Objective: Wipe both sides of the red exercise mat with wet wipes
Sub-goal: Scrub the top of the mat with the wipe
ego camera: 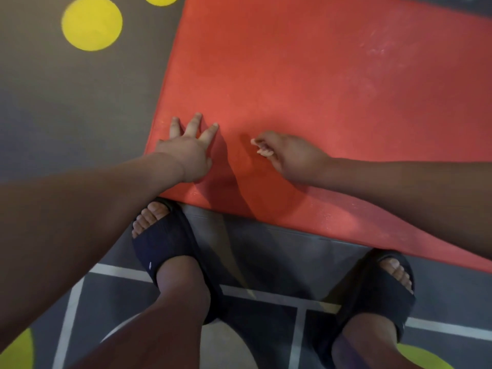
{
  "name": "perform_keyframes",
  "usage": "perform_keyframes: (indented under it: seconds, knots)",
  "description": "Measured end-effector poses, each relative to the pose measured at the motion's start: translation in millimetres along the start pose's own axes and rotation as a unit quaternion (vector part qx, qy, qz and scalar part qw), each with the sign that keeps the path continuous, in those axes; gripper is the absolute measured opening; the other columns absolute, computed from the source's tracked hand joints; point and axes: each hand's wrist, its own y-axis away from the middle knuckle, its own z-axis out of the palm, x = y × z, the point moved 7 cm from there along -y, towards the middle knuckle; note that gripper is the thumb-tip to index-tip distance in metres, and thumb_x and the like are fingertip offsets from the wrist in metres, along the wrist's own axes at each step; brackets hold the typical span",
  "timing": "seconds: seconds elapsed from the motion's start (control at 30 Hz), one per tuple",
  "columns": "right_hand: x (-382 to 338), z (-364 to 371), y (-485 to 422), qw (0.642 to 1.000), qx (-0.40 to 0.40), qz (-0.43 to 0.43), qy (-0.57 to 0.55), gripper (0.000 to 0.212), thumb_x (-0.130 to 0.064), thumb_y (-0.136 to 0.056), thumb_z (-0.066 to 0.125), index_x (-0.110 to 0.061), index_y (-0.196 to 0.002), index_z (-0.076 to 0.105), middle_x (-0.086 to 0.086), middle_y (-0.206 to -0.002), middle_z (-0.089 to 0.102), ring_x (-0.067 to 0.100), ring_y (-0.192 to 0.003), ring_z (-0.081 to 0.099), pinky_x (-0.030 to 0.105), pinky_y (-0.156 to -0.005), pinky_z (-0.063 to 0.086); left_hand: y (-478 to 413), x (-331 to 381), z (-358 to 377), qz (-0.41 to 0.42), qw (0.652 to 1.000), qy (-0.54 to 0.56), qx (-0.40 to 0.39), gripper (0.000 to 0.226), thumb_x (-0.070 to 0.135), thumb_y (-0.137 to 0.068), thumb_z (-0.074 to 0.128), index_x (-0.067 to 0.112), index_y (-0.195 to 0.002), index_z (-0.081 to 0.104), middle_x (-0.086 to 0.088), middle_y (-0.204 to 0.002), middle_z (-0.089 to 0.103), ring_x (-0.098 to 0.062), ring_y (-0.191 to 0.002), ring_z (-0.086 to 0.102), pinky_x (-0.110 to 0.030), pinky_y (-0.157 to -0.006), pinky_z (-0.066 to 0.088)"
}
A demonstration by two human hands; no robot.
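The red exercise mat (306, 75) lies flat on the floor and fills the upper right of the head view. My left hand (190, 147) is spread over the mat near its near-left corner, fingers straight. My right hand (290, 155) hovers over the mat a little to the right, fingers loosely curled with nothing visible in them. No wet wipe is in view. White smudges mark the mat toward its far right.
My two feet in dark slides (170, 249) (378, 286) stand on the grey floor at the mat's near edge. Yellow circles (91, 22) and white lines (266, 291) are painted on the floor around the mat.
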Motion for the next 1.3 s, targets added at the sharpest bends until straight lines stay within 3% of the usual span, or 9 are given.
perform_keyframes:
  seconds: [0.17, 0.3, 0.4, 0.57, 0.8, 0.93, 1.03, 1.2, 1.3]
  knots:
    - [-13.1, -5.9, -1.9, 0.993, -0.084, -0.062, 0.059, 0.03, -0.019, -0.1, 0.053, -0.009, -0.126, 0.063, 0.014, -0.112, 0.063, 0.031, -0.105, 0.062, 0.04, -0.094, 0.049, 5.1, 3.1, 3.4, -0.007, 1.0, 0.025, -0.002, 0.087, 0.04, -0.097, 0.054, 0.042, -0.161, -0.005, 0.004, -0.17, -0.019, -0.045, -0.154, -0.011, -0.065, -0.121, 0.02]
    - [-2.1, -21.8, -16.1, 0.994, -0.055, 0.022, 0.094, 0.025, -0.034, -0.099, 0.058, -0.01, -0.106, 0.064, 0.014, -0.102, 0.056, 0.038, -0.092, 0.062, 0.044, -0.079, 0.051, 15.6, 4.8, 9.2, -0.009, 0.999, 0.045, 0.005, 0.088, 0.041, -0.096, 0.056, 0.039, -0.162, -0.002, 0.005, -0.171, -0.015, -0.041, -0.156, -0.009, -0.064, -0.12, 0.022]
    - [-10.5, -14.6, -22.4, 0.993, -0.056, 0.01, 0.105, 0.022, -0.028, -0.097, 0.058, -0.007, -0.101, 0.063, 0.019, -0.101, 0.059, 0.039, -0.093, 0.06, 0.042, -0.078, 0.046, 22.9, 0.9, 17.5, -0.006, 0.999, 0.039, 0.007, 0.089, 0.041, -0.095, 0.058, 0.037, -0.163, 0.0, 0.003, -0.171, -0.012, -0.04, -0.156, -0.007, -0.062, -0.122, 0.021]
    - [-6.1, -17.5, -29.9, 0.985, 0.09, 0.135, 0.066, 0.026, -0.021, -0.097, 0.048, 0.002, -0.098, 0.062, 0.028, -0.102, 0.061, 0.043, -0.094, 0.059, 0.044, -0.079, 0.038, 29.1, -5.7, 28.4, 0.019, 1.0, 0.009, 0.022, 0.093, 0.042, -0.093, 0.06, 0.032, -0.164, 0.001, -0.004, -0.172, -0.007, -0.042, -0.156, -0.003, -0.055, -0.125, 0.017]
    - [-19.4, 2.2, -22.6, 0.985, 0.086, 0.124, 0.082, 0.025, -0.018, -0.101, 0.05, 0.002, -0.097, 0.064, 0.027, -0.103, 0.06, 0.042, -0.09, 0.06, 0.041, -0.076, 0.04, 36.8, -6.5, 30.1, 0.031, 0.999, -0.01, 0.039, 0.09, 0.042, -0.096, 0.059, 0.027, -0.165, 0.003, -0.01, -0.172, -0.003, -0.042, -0.156, 0.0, -0.047, -0.128, 0.008]
    - [-19.5, -1.6, -29.3, 0.971, 0.141, 0.182, 0.062, 0.03, -0.023, -0.102, 0.05, 0.001, -0.101, 0.066, 0.025, -0.108, 0.062, 0.04, -0.095, 0.06, 0.041, -0.08, 0.038, 39.5, -4.0, 27.8, 0.03, 0.999, -0.015, 0.042, 0.091, 0.041, -0.096, 0.06, 0.025, -0.165, 0.003, -0.012, -0.171, -0.003, -0.044, -0.156, 0.0, -0.046, -0.128, 0.007]
    - [-52.5, 27.0, -19.3, 0.983, 0.137, 0.118, 0.036, 0.025, -0.019, -0.099, 0.051, 0.0, -0.094, 0.066, 0.026, -0.096, 0.062, 0.042, -0.088, 0.06, 0.045, -0.078, 0.037, 39.0, -5.9, 29.8, 0.038, 0.998, -0.019, 0.041, 0.092, 0.042, -0.096, 0.061, 0.025, -0.164, 0.003, -0.012, -0.171, -0.004, -0.044, -0.156, 0.0, -0.047, -0.128, 0.007]
    - [-88.7, 58.0, 16.0, 0.992, -0.034, -0.094, 0.075, 0.014, -0.01, -0.092, 0.051, -0.002, -0.093, 0.063, 0.021, -0.095, 0.058, 0.039, -0.088, 0.058, 0.044, -0.079, 0.043, 39.7, -11.4, 36.2, 0.025, 0.999, -0.002, 0.033, 0.094, 0.043, -0.095, 0.062, 0.034, -0.163, -0.002, 0.0, -0.172, -0.009, -0.037, -0.157, -0.005, -0.054, -0.126, 0.016]
    - [-48.1, 26.4, -8.3, 0.994, 0.047, 0.012, 0.096, 0.021, -0.016, -0.097, 0.05, 0.0, -0.096, 0.064, 0.024, -0.102, 0.059, 0.041, -0.092, 0.059, 0.045, -0.082, 0.038, 43.4, -8.9, 35.8, 0.021, 0.999, 0.004, 0.032, 0.094, 0.042, -0.095, 0.062, 0.033, -0.163, -0.002, 0.001, -0.172, -0.01, -0.037, -0.157, -0.006, -0.056, -0.125, 0.017]
